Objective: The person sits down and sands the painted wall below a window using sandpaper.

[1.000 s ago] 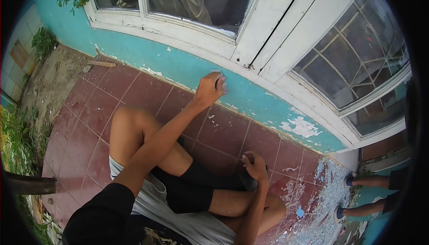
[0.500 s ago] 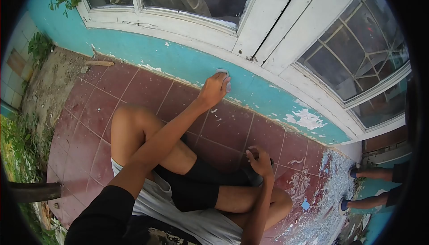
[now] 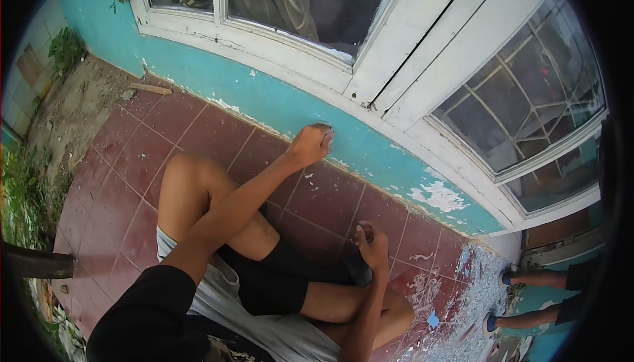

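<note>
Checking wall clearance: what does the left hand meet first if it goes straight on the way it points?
The turquoise wall, most likely. The left hand looks right up against it; depth is unclear, so any remaining gap can't be judged.

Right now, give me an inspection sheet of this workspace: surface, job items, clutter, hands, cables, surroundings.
Surface: turquoise wall, paint peeling in patches; red floor tiles.
Job items: small greyish piece, partly hidden, kind unclear.
Clutter: pale flakes on tiles at right; wood strip at left.
Hands: left hand at the wall, gripping the piece; right hand with fingers curled, contents unclear.
Cables: nothing seen.
Surroundings: white window frame, plant, another person's legs.
</note>
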A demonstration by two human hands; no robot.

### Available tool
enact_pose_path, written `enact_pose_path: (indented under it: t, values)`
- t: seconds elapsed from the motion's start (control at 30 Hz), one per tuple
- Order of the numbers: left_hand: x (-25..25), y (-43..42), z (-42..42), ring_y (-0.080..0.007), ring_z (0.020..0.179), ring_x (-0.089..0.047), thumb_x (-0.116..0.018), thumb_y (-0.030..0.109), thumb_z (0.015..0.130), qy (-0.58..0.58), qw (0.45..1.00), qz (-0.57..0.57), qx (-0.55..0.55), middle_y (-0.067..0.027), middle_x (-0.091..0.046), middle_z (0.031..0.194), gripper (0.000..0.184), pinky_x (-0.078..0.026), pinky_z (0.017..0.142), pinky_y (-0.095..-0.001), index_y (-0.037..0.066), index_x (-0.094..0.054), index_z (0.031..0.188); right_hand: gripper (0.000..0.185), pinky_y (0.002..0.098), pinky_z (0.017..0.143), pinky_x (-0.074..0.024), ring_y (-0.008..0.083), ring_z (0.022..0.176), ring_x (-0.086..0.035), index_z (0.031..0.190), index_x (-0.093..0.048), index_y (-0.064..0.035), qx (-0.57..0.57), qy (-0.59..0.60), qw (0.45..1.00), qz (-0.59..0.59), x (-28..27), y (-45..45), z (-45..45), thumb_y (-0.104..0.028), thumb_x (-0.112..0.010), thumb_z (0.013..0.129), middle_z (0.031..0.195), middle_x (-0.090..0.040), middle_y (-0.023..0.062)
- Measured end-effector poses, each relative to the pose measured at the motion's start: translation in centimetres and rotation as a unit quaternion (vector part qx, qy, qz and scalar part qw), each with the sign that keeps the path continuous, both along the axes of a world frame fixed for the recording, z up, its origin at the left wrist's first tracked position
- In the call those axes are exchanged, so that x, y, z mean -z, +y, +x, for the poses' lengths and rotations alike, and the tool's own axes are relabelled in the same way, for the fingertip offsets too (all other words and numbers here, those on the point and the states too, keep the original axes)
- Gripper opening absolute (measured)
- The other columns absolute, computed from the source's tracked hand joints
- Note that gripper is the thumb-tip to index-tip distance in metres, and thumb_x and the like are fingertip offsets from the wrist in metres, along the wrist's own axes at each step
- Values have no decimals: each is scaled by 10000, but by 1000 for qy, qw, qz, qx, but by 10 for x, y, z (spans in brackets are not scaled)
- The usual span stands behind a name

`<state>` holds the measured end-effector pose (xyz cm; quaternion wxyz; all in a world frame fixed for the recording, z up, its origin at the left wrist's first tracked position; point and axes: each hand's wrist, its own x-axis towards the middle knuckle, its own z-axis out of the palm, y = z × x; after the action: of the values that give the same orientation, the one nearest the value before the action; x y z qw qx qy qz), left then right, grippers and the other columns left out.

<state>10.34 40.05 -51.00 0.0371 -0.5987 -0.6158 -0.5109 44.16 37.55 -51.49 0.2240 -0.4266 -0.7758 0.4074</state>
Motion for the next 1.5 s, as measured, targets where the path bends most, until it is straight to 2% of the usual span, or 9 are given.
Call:
enact_pose_path:
  t: [0.13, 0.3, 0.43, 0.6, 0.83, 1.07, 1.13, 1.33, 1.5]
  values:
    - [-35, -7, -3, -472, 821, -631, -598, 99, 953, -117, 985, 54, -116, -265, -651, 874, 161, -519, 716, -498, -59, -618, 930, 198, 294, 591, -507, 156, 663, -688, 1116, -639, -14, 48, -13, 999, -21, -8, -7, 2, -75, -678, 932, 771, -706, 122]
    - [2, -4, 4, -467, 777, -632, -586, 102, 964, -41, 998, -5, -46, -271, -637, 827, 174, -503, 668, -499, -54, -591, 885, 270, 264, 535, -415, 101, 599, -577, 1185, -618, -17, 96, 15, 986, 134, -65, -7, 11, -88, -693, 935, 737, -632, 55]
    - [-48, -18, -13, -454, 750, -630, -589, 96, 963, -158, 980, 17, -122, -251, -638, 820, 159, -505, 662, -483, -36, -601, 875, 268, 240, 560, -389, 86, 691, -571, 1221, -584, -34, 272, 144, 940, 146, -76, 19, 137, -229, -578, 1036, 855, -635, 31]
    - [0, -8, 0, -452, 765, -623, -598, 77, 951, -101, 991, -23, -87, -254, -628, 827, 138, -501, 674, -476, -36, -596, 872, 358, 228, 583, -428, 94, 683, -590, 1207, -597, -46, 535, 125, 835, -10, -44, 13, 213, -345, -602, 1011, 919, -679, 52]
    - [-49, -20, -8, -455, 813, -622, -588, 81, 951, -176, 978, 76, -87, -243, -625, 842, 138, -511, 739, -489, -33, -607, 875, 332, 240, 552, -459, 136, 605, -601, 1182, -512, 63, 338, 69, 935, 78, -24, 28, 184, -203, -607, 1009, 870, -660, 129]
    - [-1, -4, -7, -449, 813, -621, -583, 74, 963, -67, 997, -35, -29, -246, -616, 844, 138, -502, 698, -481, -35, -594, 879, 278, 267, 571, -514, 143, 652, -613, 1209, -503, 59, 250, 70, 962, 78, -35, 26, 116, -107, -589, 1003, 901, -632, 123]
    - [-48, -18, -9, -456, 819, -617, -582, 74, 959, -179, 973, 123, -81, -251, -617, 851, 131, -500, 706, -489, -34, -591, 886, 274, 278, 564, -528, 142, 671, -615, 1220, -507, 45, 229, 71, 966, 95, -29, 30, 119, -94, -591, 999, 895, -626, 116]
    - [34, 5, -4, -484, 787, -599, -581, 60, 956, -30, 999, 15, -34, -267, -613, 848, 132, -479, 680, -494, -51, -566, 887, 246, 244, 592, -467, 107, 671, -584, 1227, -527, 6, 220, 103, 969, 40, -42, 11, 91, -69, -587, 1002, 853, -618, 76]
    - [-39, -12, -15, -483, 790, -608, -583, 53, 949, -144, 984, 79, -76, -272, -619, 860, 127, -494, 698, -494, -57, -570, 886, 245, 237, 573, -445, 96, 657, -578, 1222, -535, 0, 163, 138, 977, -12, -26, 6, 57, -74, -602, 999, 834, -616, 60]
